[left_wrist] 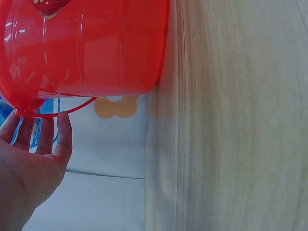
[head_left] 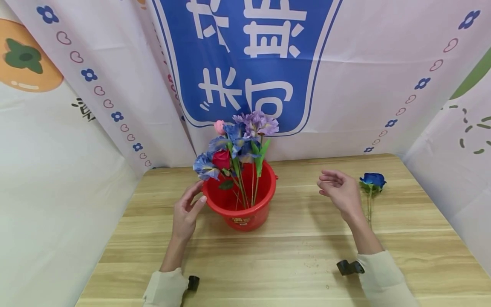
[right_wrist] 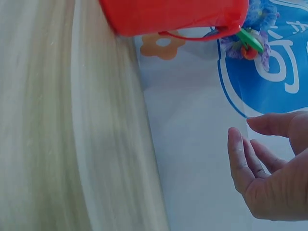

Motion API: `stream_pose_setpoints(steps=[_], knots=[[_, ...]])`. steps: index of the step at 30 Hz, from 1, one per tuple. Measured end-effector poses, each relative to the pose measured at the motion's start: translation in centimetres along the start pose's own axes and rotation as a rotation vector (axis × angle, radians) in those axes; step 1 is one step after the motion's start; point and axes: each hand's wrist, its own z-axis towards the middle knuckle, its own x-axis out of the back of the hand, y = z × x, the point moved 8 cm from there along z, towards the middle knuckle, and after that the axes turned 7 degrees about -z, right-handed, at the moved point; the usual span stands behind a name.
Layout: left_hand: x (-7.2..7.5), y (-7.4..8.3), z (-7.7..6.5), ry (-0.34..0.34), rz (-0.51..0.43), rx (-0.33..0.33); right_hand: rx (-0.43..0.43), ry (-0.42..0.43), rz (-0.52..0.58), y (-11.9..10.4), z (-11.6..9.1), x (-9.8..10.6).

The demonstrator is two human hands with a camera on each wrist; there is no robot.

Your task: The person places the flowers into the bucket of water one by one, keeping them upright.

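Observation:
A red plastic bucket (head_left: 245,219) stands on the table with several artificial flowers inside: blue irises (head_left: 206,166), a red rose (head_left: 221,159), a pink bud (head_left: 219,127) and a light purple bloom (head_left: 258,123). At the bucket's left rim is my left hand (head_left: 186,213), its fingers extended along the outside. In the left wrist view those fingertips reach the thin red handle (left_wrist: 79,108) below the rim. My right hand (head_left: 341,192) hovers between the bucket and a blue rose (head_left: 373,180), its fingers loosely bent with nothing between them.
The blue rose lies at the right side of the wooden table (head_left: 291,256), its stem partly behind the right forearm. Small crumbs (head_left: 312,256) dot the tabletop. A printed white cloth (head_left: 353,106) with a blue panel hangs behind the table.

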Motion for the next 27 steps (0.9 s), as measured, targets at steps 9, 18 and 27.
stream_pose_setpoints(steps=[9, 18, 27], knots=[[0.0, -0.1, 0.0, -0.001, 0.000, 0.009, -0.037, 0.021, -0.026, 1.4, -0.3, 2.0], [0.0, -0.1, 0.0, -0.012, -0.011, 0.004, -0.060, 0.051, -0.025, 2.4, -0.5, 4.1], [0.0, -0.1, 0.0, -0.010, -0.007, -0.004, -0.042, 0.068, -0.060, 3.4, -0.5, 5.9]])
